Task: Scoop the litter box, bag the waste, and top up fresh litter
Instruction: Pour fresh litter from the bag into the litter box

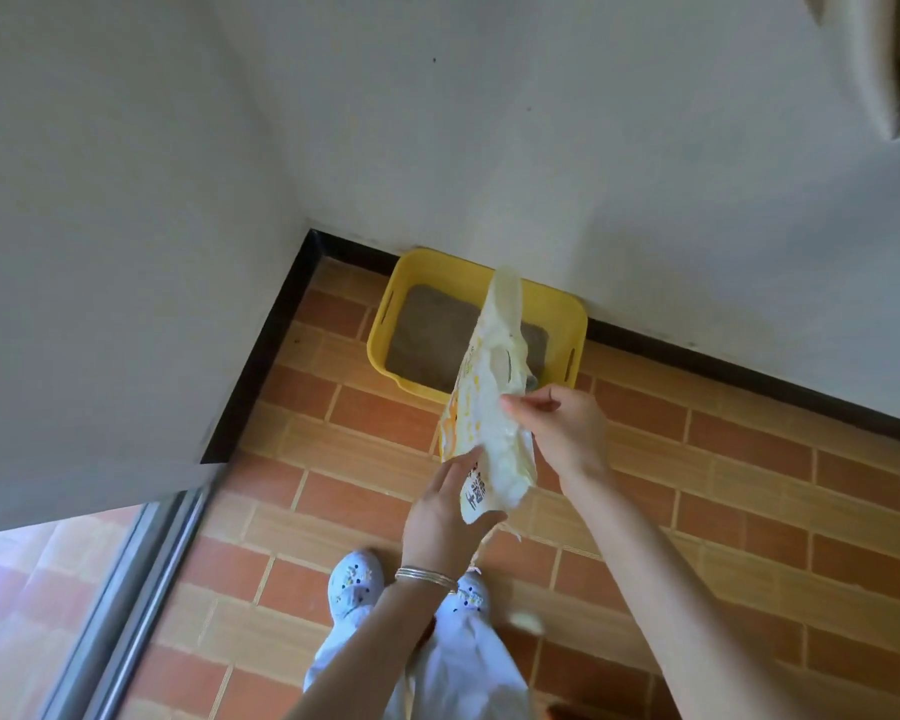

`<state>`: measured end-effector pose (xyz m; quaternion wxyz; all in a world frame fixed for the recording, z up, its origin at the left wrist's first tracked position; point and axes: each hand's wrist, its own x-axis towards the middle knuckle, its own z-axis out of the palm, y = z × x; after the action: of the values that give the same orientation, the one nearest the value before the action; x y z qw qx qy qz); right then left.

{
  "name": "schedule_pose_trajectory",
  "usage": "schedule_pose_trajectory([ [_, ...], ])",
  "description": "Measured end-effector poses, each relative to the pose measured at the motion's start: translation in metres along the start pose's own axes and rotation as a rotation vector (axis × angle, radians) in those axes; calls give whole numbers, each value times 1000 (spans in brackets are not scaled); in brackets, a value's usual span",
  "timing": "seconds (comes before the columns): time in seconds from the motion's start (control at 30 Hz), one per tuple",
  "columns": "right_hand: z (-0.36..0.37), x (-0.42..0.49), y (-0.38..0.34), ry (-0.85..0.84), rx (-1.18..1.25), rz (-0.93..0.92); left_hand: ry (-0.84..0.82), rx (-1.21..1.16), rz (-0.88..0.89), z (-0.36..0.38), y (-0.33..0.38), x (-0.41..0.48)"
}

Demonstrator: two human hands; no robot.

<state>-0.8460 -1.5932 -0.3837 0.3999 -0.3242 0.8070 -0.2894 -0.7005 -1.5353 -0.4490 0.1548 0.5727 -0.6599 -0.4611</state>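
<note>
A yellow litter box point(385, 324) with grey litter point(427, 335) inside stands on the tiled floor against the white wall, near the corner. I hold a white and yellow litter bag point(489, 397) over its near edge, tilted with the far end raised toward the wall. My left hand point(445, 517) grips the bag's lower end from beneath. My right hand point(559, 426) pinches the bag's side higher up. The bag hides part of the box's interior.
Orange and tan floor tiles point(723, 491) spread around the box. A black skirting point(261, 350) runs along both walls. A sliding door track point(126, 615) lies at lower left. My feet in pale shoes point(354, 579) stand just before the box. A small pale scrap point(528, 621) lies by them.
</note>
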Motion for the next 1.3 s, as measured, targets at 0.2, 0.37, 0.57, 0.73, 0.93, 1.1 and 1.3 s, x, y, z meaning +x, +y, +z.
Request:
schedule_pose_trajectory([
  [0.2, 7, 18, 6, 1, 99, 58, 94, -28, 4, 15, 7, 19],
  [0.37, 5, 29, 5, -44, 74, 4, 258, -23, -32, 28, -4, 21],
  [0.57, -2, 35, -1, -151, 123, -86, 306, -89, -165, 16, -5, 40],
  [0.73, -13, 25, 13, -226, 334, -90, 245, -191, -232, -4, 10, 57],
  [0.93, 3, -6, 78, -308, 201, 19, 106, -369, -230, -20, 26, 66],
  [1.1, 35, -30, 104, -278, 152, 60, 100, -511, -306, -14, 31, 61],
  [1.3, 56, -36, 102, -55, 50, -19, 111, -568, -326, -15, 27, 51],
])
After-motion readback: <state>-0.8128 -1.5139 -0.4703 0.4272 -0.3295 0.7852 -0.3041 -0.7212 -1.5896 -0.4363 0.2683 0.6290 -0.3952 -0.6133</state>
